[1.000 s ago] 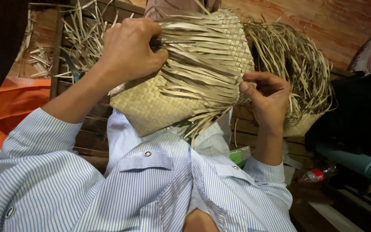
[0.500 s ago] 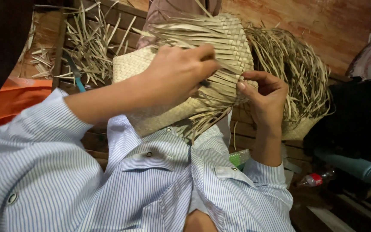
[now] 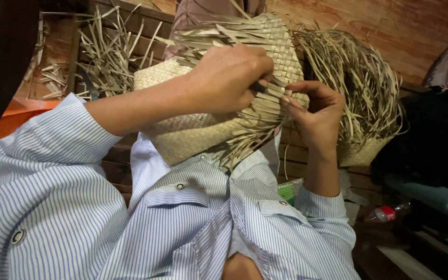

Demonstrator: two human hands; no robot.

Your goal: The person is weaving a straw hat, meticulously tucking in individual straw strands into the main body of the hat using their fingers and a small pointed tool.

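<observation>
A woven straw piece with loose strip ends rests against my striped shirt. My left hand lies over its upper part, fingers curled around what looks like a small dark tool whose tip meets the weave. My right hand is just to the right, thumb and fingers pinching a straw strip at the piece's fringed edge. The two hands almost touch.
A second woven piece with a bushy fringe sits behind my right hand. Loose straw strips lie on wooden slats at left, near orange cloth. A small red-capped bottle, a teal roll and dark fabric are at right.
My left hand has moved from the top left of the woven piece rightward and down to meet my right hand. My right hand has stayed at the fringed edge.
</observation>
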